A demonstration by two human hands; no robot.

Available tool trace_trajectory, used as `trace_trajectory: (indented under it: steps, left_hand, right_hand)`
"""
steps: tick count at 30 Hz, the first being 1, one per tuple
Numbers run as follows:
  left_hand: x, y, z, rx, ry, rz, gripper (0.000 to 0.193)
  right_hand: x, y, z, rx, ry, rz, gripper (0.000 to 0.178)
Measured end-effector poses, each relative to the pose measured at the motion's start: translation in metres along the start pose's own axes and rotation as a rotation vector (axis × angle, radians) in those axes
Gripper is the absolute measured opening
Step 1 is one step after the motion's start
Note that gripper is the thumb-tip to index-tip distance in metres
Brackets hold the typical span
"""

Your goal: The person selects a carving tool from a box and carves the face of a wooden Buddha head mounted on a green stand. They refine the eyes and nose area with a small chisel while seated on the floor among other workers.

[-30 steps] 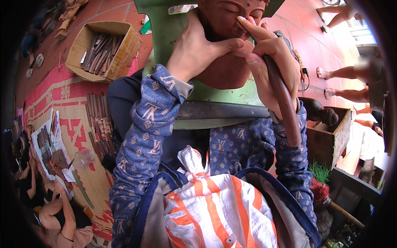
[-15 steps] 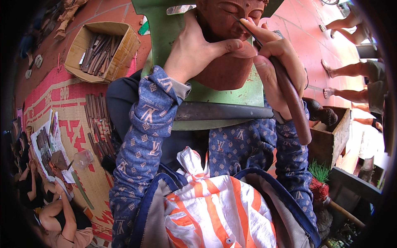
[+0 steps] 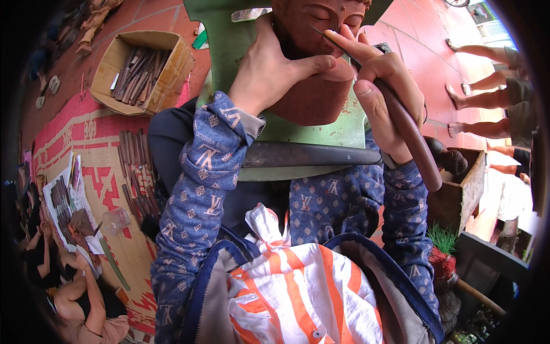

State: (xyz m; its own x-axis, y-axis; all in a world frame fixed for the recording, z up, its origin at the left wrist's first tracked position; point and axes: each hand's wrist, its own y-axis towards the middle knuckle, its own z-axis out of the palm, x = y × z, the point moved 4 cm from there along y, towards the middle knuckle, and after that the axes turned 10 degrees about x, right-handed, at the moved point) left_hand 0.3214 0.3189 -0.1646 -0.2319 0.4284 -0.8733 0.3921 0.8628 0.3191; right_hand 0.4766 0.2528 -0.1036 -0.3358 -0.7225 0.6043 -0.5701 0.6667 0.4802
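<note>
A reddish-brown carved wooden head [image 3: 314, 103] with closed eyes lies on a green plastic chair [image 3: 224, 40], face up, its top cut off by the upper edge of the view. My left hand [image 3: 272, 71] clasps the side of the head, thumb stretched across below the chin. In my right hand [image 3: 392, 86] is a carving chisel [image 3: 413, 140], gripped by its long brown wooden handle. Its thin dark blade lies along the face, with the tip by the nose and cheek. My right fingertips rest close to the nose.
At the left stands a cardboard box [image 3: 180, 74] of tools; more wooden-handled tools [image 3: 134, 163] lie on a red-and-tan mat [image 3: 100, 172]. A wooden crate [image 3: 467, 192] holding a dark carved piece stands at right. People sit lower left; bare legs show at right.
The chisel's handle end has swung right and slightly up, and its tip has slid leftward across the face. My left hand still clasps the head. Legs at the right have shifted.
</note>
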Motion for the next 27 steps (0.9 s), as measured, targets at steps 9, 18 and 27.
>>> trace_trajectory:
  steps: [9,18,27]
  left_hand:
    - [-0.0005,0.0011,0.0011,0.013,-0.062,-0.01,0.096]
    - [0.001,0.0003,0.0003,0.002,-0.033,-0.015,0.095]
    - [-0.0014,-0.0008,-0.0015,0.01,-0.02,-0.03,0.096]
  right_hand:
    - [0.0027,-0.0027,-0.001,-0.15,0.005,0.0,0.014]
    - [0.007,0.0021,0.0044,-0.077,-0.193,0.042,0.021]
    - [0.0013,-0.0021,0.0013,-0.154,-0.032,-0.037,0.016]
